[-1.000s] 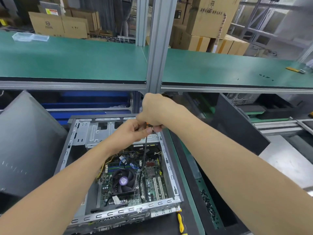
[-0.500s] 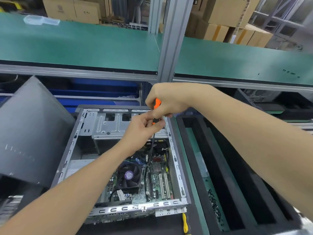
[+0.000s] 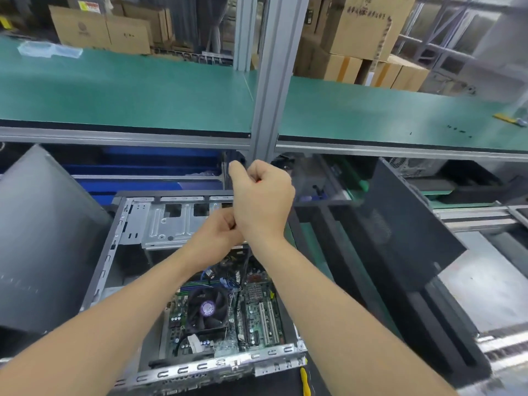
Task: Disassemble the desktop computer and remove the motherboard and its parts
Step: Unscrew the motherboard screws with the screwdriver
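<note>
Plainly, open grey case [image 3: 200, 368], green motherboard [image 3: 257, 315] inside.

In the middle of the frame the right hand [image 3: 261, 201] is fisted round the handle of a screwdriver [image 3: 246, 267], and the left hand [image 3: 217, 238] just below it curls its fingers at the top of the dark shaft, which runs down into the open computer case [image 3: 120, 252]. Lower centre, the motherboard [image 3: 257, 318] lies inside the case with its round fan [image 3: 207, 307] to the left of the shaft. A green shelf [image 3: 128, 90] spans the upper frame, with cardboard boxes [image 3: 360, 24] behind it.
</note>
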The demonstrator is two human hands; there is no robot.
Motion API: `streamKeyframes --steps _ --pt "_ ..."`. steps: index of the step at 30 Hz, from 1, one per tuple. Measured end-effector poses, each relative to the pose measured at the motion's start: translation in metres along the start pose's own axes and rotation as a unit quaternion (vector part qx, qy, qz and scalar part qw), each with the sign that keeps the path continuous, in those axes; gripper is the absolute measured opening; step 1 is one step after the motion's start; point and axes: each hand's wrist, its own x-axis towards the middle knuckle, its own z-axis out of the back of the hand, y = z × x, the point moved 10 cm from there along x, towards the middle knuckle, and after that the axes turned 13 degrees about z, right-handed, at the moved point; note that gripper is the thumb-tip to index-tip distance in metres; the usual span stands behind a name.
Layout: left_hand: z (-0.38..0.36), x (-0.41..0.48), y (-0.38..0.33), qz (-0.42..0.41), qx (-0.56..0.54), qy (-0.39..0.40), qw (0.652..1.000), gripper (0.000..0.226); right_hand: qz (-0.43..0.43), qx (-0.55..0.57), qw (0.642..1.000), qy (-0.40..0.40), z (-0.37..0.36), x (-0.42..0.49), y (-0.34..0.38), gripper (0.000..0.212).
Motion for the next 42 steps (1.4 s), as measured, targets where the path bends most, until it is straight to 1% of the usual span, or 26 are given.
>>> streamKeyframes --steps 2,4,6,8,10,11,14,15,16,17,18,19,20,21,22,24,26,27,28,29,31,34,35,37,40,42 --pt "-0.001 0.0 0.003 0.001 0.0 0.019 1.0 0.033 0.023 0.028 0.999 -0.009 -0.003 0.0 0.0 0.061" --pt "-0.001 0.004 0.009 0.013 -0.013 0.034 0.999 0.039 0.043 0.057 0.997 0.019 -0.01 0.005 -0.001 0.056" --pt "0.0 0.007 0.01 0.01 -0.022 0.044 0.999 0.047 0.055 0.095 0.992 0.066 -0.019 0.011 -0.003 0.046" --pt "0.003 0.008 0.007 0.004 -0.026 0.04 0.999 0.039 0.051 0.161 0.976 0.135 -0.035 0.014 -0.003 0.04" --pt "0.009 0.008 0.008 0.017 -0.042 0.034 0.998 0.024 0.039 0.234 0.947 0.216 -0.052 0.013 -0.003 0.042" --pt "0.012 0.008 0.009 0.025 -0.05 0.034 0.998 0.022 0.033 0.266 0.929 0.257 -0.06 0.012 -0.003 0.044" --pt "0.015 0.004 0.009 0.032 -0.039 0.053 0.997 0.018 -0.016 0.364 0.848 0.385 -0.08 0.0 -0.001 0.049" --pt "0.014 0.001 0.008 0.038 -0.037 0.065 0.996 0.015 -0.027 0.38 0.822 0.422 -0.084 -0.004 0.0 0.048" --pt "0.013 0.0 0.009 0.043 -0.032 0.07 0.996 0.018 -0.032 0.389 0.801 0.453 -0.086 -0.008 0.002 0.047" --pt "0.015 -0.001 0.01 0.049 -0.025 0.064 0.996 0.026 -0.032 0.394 0.784 0.478 -0.088 -0.011 0.006 0.044" --pt "0.016 -0.002 0.012 0.052 -0.019 0.059 0.997 0.028 -0.03 0.398 0.771 0.496 -0.09 -0.013 0.009 0.043" --pt "0.015 -0.004 0.011 0.05 -0.019 0.054 0.997 0.022 -0.032 0.398 0.765 0.505 -0.09 -0.015 0.012 0.042" --pt "0.015 -0.006 0.008 0.046 -0.024 0.048 0.997 0.015 -0.035 0.392 0.767 0.507 -0.09 -0.016 0.013 0.043" --pt "0.015 -0.008 0.006 0.046 -0.031 0.04 0.998 0.014 -0.035 0.375 0.778 0.502 -0.089 -0.014 0.012 0.045" --pt "0.016 -0.009 0.006 0.048 -0.035 0.031 0.998 0.016 -0.029 0.344 0.802 0.488 -0.086 -0.011 0.01 0.047" --pt "0.018 -0.01 0.003 0.051 -0.035 0.016 0.998 0.024 -0.003 0.243 0.868 0.433 -0.073 0.0 0.005 0.044" --pt "0.016 -0.011 -0.002 0.046 -0.036 0.014 0.998 0.012 0.012 0.161 0.932 0.326 -0.054 0.008 0.007 0.036" --pt "0.016 -0.01 -0.005 0.04 -0.038 0.006 0.998 0.024 0.003 0.13 0.96 0.247 -0.041 0.009 0.007 0.032" --pt "0.017 -0.009 -0.003 0.042 -0.034 -0.002 0.999 0.031 -0.018 0.108 0.98 0.166 -0.03 0.006 0.005 0.029" --pt "0.017 -0.008 -0.004 0.045 -0.016 -0.019 0.999 0.028 -0.041 0.095 0.989 0.101 -0.024 0.0 0.002 0.027" --pt "0.018 -0.007 -0.003 0.042 0.046 -0.058 0.996 0.012 -0.059 0.062 0.996 0.017 -0.019 -0.015 0.0 0.029" --pt "0.01 -0.003 0.002 0.038 0.103 -0.054 0.992 0.007 -0.04 0.047 0.993 -0.105 -0.004 -0.022 -0.002 0.048" --pt "0.008 -0.002 0.003 0.039 0.103 -0.044 0.993 0.007 -0.029 0.063 0.991 -0.112 -0.004 -0.019 -0.003 0.051" --pt "0.007 -0.001 0.002 0.037 0.089 -0.025 0.995 0.017 -0.007 0.107 0.991 -0.074 -0.011 -0.011 -0.005 0.052" --pt "0.01 0.002 0.003 0.042 0.07 0.01 0.997 0.012 0.007 0.197 0.98 0.031 -0.03 0.0 -0.009 0.044" --pt "0.013 0.003 0.006 0.043 0.064 0.022 0.997 0.024 0.008 0.27 0.956 0.112 -0.043 0.002 -0.011 0.038"
